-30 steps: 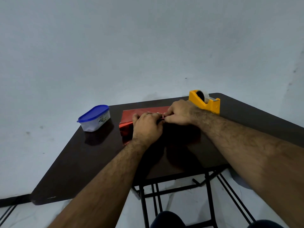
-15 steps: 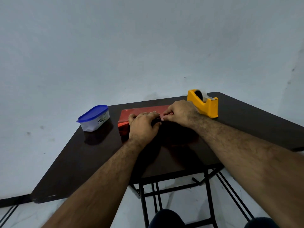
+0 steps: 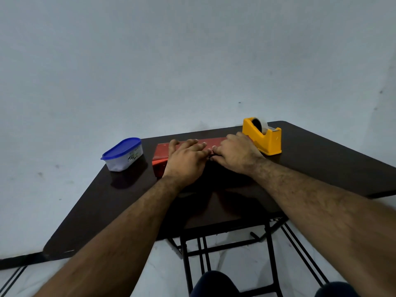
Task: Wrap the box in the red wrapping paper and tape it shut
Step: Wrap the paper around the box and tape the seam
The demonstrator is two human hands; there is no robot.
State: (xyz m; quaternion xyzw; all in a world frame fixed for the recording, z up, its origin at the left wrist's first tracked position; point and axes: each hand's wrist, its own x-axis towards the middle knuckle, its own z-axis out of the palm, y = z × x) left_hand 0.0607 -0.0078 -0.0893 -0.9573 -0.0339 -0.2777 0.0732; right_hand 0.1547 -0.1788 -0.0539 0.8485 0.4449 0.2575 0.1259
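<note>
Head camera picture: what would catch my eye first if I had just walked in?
Probably the two hands, left hand and right hand, side by side on a red-wrapped box in the middle of the dark table. Next, the bright yellow tape dispenser just beyond the right hand, and the blue-lidded plastic container to the left of the box.

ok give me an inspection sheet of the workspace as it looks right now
surface: dark table on a black folding frame
job's things: box in red paper lies on the table, mostly under the hands; yellow tape dispenser stands just right of it, roll loaded
clutter: white tub with blue lid left of the box, apart from it
grippers: left hand lies flat on the paper, fingers straight; right hand rests on the paper, fingertips hidden
cables: nothing seen
surroundings: plain pale wall, pale floor
</note>
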